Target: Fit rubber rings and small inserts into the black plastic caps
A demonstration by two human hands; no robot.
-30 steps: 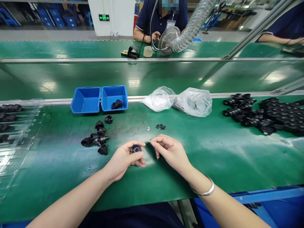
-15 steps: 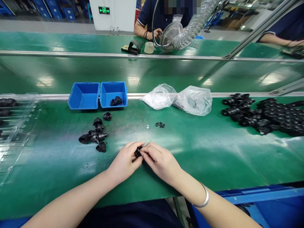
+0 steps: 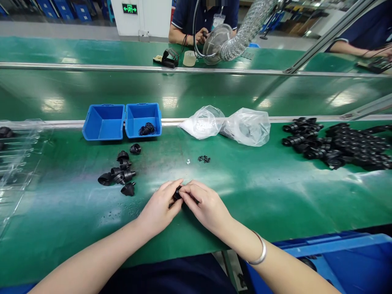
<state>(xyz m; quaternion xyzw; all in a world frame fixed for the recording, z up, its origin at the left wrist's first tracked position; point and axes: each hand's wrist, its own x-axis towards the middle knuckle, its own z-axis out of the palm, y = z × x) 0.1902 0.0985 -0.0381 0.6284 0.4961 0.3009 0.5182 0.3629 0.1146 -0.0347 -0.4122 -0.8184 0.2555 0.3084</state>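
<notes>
Near the front middle of the green table, my left hand (image 3: 159,206) grips a small black part (image 3: 177,193) between thumb and fingers. My right hand (image 3: 206,204) meets it from the right, its thumb and fingertips pinched at the same part; anything tiny between them is hidden. Several black fittings (image 3: 118,174) lie left of my hands. Beyond my fingers sit a small cluster of black pieces (image 3: 204,159) and some tiny whitish pieces (image 3: 188,162).
Two blue bins (image 3: 103,122) stand at the back left, the right one holding black rings (image 3: 147,129). Plastic bags (image 3: 248,127) lie back centre, piled black parts (image 3: 358,145) at right, clear trays (image 3: 18,163) at left. Across the table a person's hands (image 3: 202,36) show.
The whole view has shifted slightly, so most things appear a little further left and higher. My hands stay together on the black part, with only slight finger movement.
</notes>
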